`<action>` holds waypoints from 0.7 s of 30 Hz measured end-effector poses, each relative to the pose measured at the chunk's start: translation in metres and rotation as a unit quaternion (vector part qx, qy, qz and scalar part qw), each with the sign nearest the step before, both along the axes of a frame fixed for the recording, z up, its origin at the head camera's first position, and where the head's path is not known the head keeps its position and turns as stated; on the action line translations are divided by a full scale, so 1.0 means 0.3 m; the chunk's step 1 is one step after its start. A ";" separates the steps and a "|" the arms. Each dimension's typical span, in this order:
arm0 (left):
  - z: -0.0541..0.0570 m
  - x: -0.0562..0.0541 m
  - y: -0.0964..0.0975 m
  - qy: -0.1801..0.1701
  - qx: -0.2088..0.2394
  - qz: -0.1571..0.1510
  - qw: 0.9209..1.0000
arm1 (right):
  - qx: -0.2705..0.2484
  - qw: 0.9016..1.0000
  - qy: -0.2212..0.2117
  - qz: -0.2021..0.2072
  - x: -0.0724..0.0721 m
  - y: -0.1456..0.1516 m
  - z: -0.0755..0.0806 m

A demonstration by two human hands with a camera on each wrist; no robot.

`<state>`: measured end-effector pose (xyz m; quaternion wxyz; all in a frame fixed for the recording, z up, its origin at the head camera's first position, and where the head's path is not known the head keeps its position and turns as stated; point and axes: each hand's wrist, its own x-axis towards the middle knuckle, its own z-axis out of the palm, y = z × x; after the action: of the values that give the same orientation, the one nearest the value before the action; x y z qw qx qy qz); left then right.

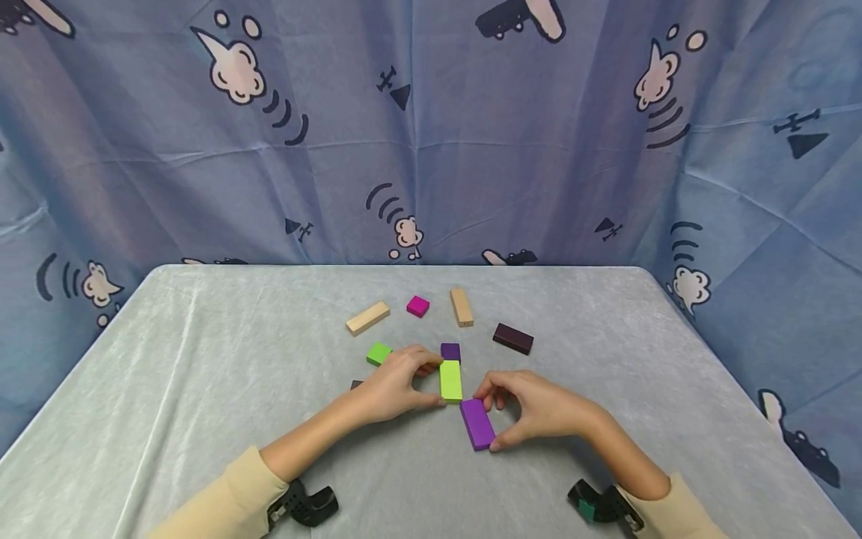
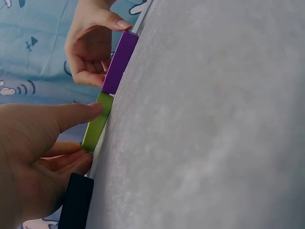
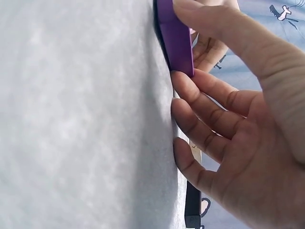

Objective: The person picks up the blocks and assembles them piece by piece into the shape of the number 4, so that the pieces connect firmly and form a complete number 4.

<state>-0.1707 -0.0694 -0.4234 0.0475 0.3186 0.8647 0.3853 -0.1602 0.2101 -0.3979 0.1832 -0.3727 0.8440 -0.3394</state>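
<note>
A lime green block (image 1: 450, 382) lies on the table, with the thumb and fingertips of my left hand (image 1: 393, 385) pinching its two ends. Just to its right, my right hand (image 1: 542, 408) grips a purple block (image 1: 477, 425) between thumb and fingers. The purple block sits slightly tilted, its far corner close to or touching the green one's near end. Directly beyond the green block is a dark purple block (image 1: 450, 352), against its far end. In the left wrist view the green block (image 2: 97, 121) and purple block (image 2: 120, 62) appear end to end.
Around the hands lie a bright green block (image 1: 379, 353), partly covered by the left hand, and a mostly hidden dark block (image 1: 355, 384). Farther back are two wooden blocks (image 1: 367, 318), a magenta block (image 1: 417, 306) and a dark brown block (image 1: 513, 338). A patterned blue curtain (image 1: 431, 150) hangs behind.
</note>
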 end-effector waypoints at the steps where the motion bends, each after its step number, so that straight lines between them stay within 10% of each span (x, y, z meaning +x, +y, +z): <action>1: -0.001 0.000 0.001 0.001 0.000 -0.001 1.000 | 0.000 1.000 0.001 -0.001 0.000 -0.002 -0.001; 21: 0.012 0.001 0.001 -0.006 -0.020 0.009 1.000 | 0.038 0.998 0.054 -0.019 0.016 -0.025 0.009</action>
<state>-0.1703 -0.0692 -0.4198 0.0560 0.3077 0.8745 0.3707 -0.1552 0.2026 -0.3952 0.1454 -0.3668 0.8720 -0.2897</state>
